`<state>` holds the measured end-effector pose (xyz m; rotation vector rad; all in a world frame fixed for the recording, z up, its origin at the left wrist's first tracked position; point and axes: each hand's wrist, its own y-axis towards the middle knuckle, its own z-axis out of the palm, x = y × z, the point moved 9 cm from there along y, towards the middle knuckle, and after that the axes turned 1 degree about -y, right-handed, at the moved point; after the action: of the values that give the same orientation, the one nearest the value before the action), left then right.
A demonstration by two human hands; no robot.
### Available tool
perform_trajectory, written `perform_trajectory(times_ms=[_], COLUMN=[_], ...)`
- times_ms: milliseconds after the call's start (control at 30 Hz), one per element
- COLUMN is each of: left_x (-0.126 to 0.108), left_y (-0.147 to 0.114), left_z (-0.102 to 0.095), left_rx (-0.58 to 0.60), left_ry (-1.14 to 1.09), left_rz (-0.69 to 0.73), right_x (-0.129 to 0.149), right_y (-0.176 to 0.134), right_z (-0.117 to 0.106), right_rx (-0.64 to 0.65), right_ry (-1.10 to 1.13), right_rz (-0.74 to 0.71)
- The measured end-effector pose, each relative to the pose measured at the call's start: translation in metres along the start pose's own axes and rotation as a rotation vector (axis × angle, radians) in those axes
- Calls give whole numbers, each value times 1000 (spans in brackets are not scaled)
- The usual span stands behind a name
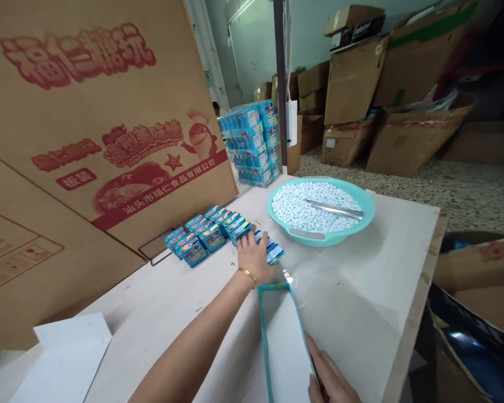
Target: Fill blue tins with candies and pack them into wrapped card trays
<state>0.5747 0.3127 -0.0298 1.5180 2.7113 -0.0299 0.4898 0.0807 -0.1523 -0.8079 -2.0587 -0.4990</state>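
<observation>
My left hand, with a gold bangle at its wrist, reaches over the table. Its fingers are curled on small blue candy packs at the right end of the rows; what lies under the palm is hidden. More packs lean over just to the right of this hand. In the lower middle, my right hand is closed on the right side of an open display box. This long box has a white inside and blue edges, and its near end runs out of view.
A turquoise basin full of pale candies stands at the table's back right, with a metal scoop on top. Large cartons rise along the left. Wrapped blue boxes are stacked behind. White card lies at lower left.
</observation>
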Motion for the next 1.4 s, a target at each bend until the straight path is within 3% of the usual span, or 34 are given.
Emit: perform_trajectory(times_ms=[100, 200, 333, 400, 533, 667, 833, 1000, 1300, 1400], left_x=[7, 18, 35, 43, 54, 46, 27, 31, 31, 36], left_y=[12, 9, -42, -79, -141, -165, -161, -155, -141, -138], left_z=[-4, -26, -84, -98, -79, -59, -54, -45, -19, -18], left_rx=[62, 27, -163, -128, 129, 177, 237, 302, 229, 340], left_ry=[-121, -263, -428, -498, -556, -426, -386, -398, -84, -51], left_rz=[-7, 11, 157, 241, 229, 218, 266, 229, 208, 247], right_x=[7, 19, 40, 50, 62, 65, 68, 69, 73, 72], right_y=[3, 4, 3, 4, 3, 1, 1, 3, 6, 7], right_z=[-3, -9, -3, 6, 26, 37, 39, 36, 40, 41], right_rx=[62, 68, 88, 100, 119, 150, 157, 136, 242, 234], right_ry=[8, 23, 57, 73, 97, 100, 105, 101, 25, -8], right_rz=[-13, 17, 19, -10, -48, -30, -31, -47, -7, -3])
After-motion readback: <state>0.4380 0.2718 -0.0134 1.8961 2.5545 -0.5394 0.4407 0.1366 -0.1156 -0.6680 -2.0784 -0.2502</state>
